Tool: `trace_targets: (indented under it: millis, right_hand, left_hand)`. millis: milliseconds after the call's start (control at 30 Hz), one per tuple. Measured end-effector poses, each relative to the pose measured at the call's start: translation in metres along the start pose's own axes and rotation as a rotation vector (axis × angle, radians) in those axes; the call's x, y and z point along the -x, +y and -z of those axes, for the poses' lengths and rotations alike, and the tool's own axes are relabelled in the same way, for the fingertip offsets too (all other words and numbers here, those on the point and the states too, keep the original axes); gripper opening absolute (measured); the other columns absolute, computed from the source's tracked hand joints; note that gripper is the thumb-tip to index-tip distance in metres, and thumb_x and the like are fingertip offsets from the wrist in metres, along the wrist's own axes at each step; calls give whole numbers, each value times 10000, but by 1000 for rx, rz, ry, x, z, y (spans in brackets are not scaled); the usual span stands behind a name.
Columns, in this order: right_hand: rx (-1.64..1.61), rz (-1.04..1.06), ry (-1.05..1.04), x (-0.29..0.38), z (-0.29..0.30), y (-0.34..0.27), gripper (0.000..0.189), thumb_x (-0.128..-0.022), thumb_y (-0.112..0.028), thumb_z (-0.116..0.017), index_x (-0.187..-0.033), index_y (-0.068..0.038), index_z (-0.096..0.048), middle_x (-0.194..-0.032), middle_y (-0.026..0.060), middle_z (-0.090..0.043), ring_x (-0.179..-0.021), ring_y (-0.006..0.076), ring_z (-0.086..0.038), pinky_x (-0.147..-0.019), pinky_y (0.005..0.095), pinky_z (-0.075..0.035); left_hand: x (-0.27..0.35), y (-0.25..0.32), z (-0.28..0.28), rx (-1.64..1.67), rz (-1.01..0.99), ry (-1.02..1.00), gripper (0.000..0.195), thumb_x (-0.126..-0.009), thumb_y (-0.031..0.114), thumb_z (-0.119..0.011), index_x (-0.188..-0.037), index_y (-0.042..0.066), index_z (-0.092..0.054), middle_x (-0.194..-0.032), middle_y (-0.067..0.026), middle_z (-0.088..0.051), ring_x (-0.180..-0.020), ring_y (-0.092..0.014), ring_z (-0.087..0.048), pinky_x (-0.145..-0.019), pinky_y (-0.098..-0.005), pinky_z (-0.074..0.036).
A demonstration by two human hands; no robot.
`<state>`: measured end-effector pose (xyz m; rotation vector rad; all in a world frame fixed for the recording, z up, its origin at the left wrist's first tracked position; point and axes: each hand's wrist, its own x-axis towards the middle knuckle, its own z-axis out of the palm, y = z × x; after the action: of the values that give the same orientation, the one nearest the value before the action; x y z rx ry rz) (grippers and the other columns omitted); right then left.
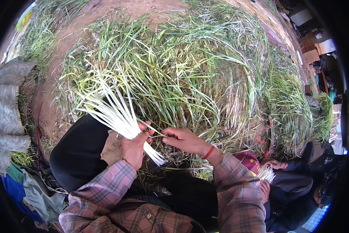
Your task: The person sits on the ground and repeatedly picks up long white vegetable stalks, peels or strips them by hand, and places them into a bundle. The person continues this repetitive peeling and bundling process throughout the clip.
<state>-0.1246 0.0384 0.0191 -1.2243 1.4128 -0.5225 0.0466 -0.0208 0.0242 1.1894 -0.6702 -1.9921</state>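
Observation:
My left hand [136, 145] is closed around a bundle of long white-stemmed leafy stalks [116, 113], which fan out to yellow-green tips at the upper left; the white lower ends stick out below the hand. Just to the right, my right hand [186, 139] pinches the end of a thin pale strand [157, 132] between thumb and forefinger. That strand runs from the bundle beside my left thumb and fingers. A red cord circles my right wrist. Beyond both hands lies a broad heap of loose green and yellowish leafy stalks [174, 75].
At the right, a co-worker's hands [264, 189] hold another white-stemmed bundle [266, 174]. A patterned grey cloth [5, 107] hangs at the left above green and blue sheeting [13, 189]. More stalks [290, 107] lie at the right, with cardboard boxes [311, 55] behind.

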Motion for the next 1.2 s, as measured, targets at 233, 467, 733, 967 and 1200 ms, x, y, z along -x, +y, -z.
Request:
trace_targets:
  millis: [233, 467, 733, 967, 1200]
  right_hand:
    - [-101, -64, 255, -19, 2, 14, 211, -848, -224, -507, -833, -20, -557, -685, 50, -555, -638, 87, -478, -622, 229, -410]
    - [500, -392, 559, 23, 59, 100, 196, -807, -241, -476, -766, -56, -524, -743, 131, -584, -646, 276, -556, -617, 346, -451]
    - [841, -605, 652, 76, 94, 110, 295, -814, -351, -446, -775, -78, -549, -725, 155, -591, -679, 338, -574, -594, 440, -441]
    - [422, 192, 392, -44, 24, 60, 198, -793, -189, -512, -932, -48, -515, -873, 153, -574, -795, 313, -557, -733, 366, -448]
    - [619, -509, 360, -90, -34, 81, 329, -728, -254, -570, -984, -69, -478, -969, 191, -566, -863, 311, -574, -685, 415, -467]
  left_hand:
    - [3, 5, 0, 4, 5, -4, 166, -788, -69, -469, -886, 64, -481, -995, -125, -552, -807, -182, -580, -601, -253, -455]
    - [-1, 4, 5, 4, -67, 15, 141, -803, -30, -488, -889, 81, -485, -981, -120, -564, -800, -186, -584, -611, -257, -450]
    - [-6, 2, 10, 27, -42, 23, 159, -789, -24, -521, -890, 95, -491, -1031, -82, -533, -851, -167, -551, -647, -275, -447]
    - [8, -25, 14, -29, 211, 175, 177, -766, -27, -561, -876, 91, -489, -835, -5, -486, -759, -127, -506, -615, -299, -465]
    - [9, -14, 13, 33, 216, 77, 166, -781, 44, -580, -899, 92, -475, -928, -79, -556, -851, -199, -556, -736, -349, -456]
